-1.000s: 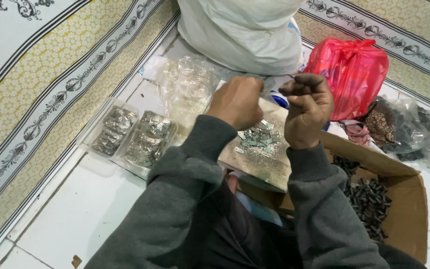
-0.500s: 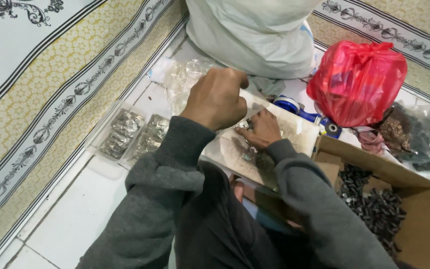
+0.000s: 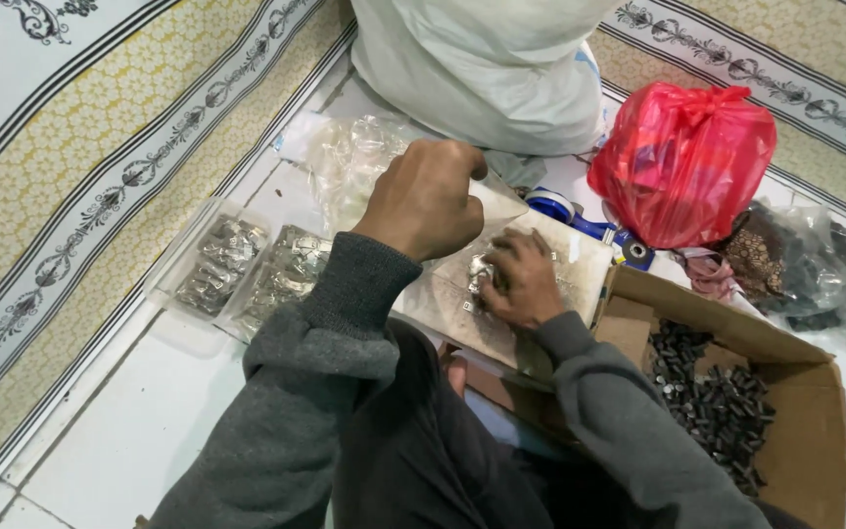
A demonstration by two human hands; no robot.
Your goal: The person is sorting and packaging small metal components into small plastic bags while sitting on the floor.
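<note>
Below, the right hand (image 3: 521, 282) pinches small silvery metal parts (image 3: 480, 272) on a pale board (image 3: 580, 264) across the lap. At its ten o'clock, the left hand (image 3: 426, 201) is fisted; contents unclear.

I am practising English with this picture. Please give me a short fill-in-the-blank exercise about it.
1. The tied plastic bag is ____ in colour.
2. The dark small metal parts lie in a ____ box.
3. The right hand rests on silver pieces on a flat ____.

Missing words: red; cardboard; board
</note>
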